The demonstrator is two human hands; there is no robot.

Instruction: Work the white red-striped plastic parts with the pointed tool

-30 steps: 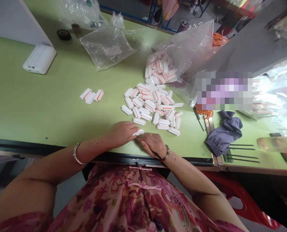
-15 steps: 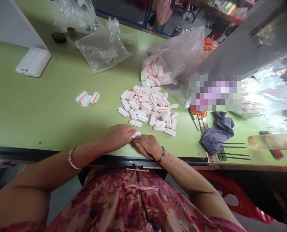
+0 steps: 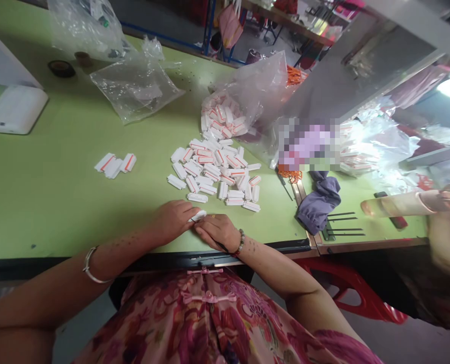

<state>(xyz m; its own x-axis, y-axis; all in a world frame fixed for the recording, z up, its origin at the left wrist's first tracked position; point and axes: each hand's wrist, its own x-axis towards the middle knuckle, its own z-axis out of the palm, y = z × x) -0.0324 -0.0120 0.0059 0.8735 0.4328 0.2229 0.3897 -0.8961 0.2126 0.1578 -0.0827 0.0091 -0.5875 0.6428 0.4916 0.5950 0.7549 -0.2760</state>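
My left hand (image 3: 174, 220) and my right hand (image 3: 217, 231) meet at the near edge of the green table (image 3: 58, 202). Both pinch one small white plastic piece (image 3: 198, 216) between the fingertips. A thin dark tool (image 3: 222, 246) runs under my right palm toward the wrist. Just beyond my hands lies a loose pile of white plastic pieces with red stripes (image 3: 215, 174). Three similar pieces (image 3: 115, 164) sit apart on the left. A clear bag with more of them (image 3: 225, 116) lies open behind the pile.
A white box (image 3: 14, 108) rests at far left, and empty clear bags (image 3: 134, 88) lie at the back. A grey cloth (image 3: 319, 199) and dark metal rods (image 3: 342, 225) lie on the right. Another person's forearm (image 3: 399, 205) reaches in from the right edge.
The camera has swung, so everything on the table shifts left in view. My hands stay together on the white piece at the table's edge. More of the neighbouring person shows at right.
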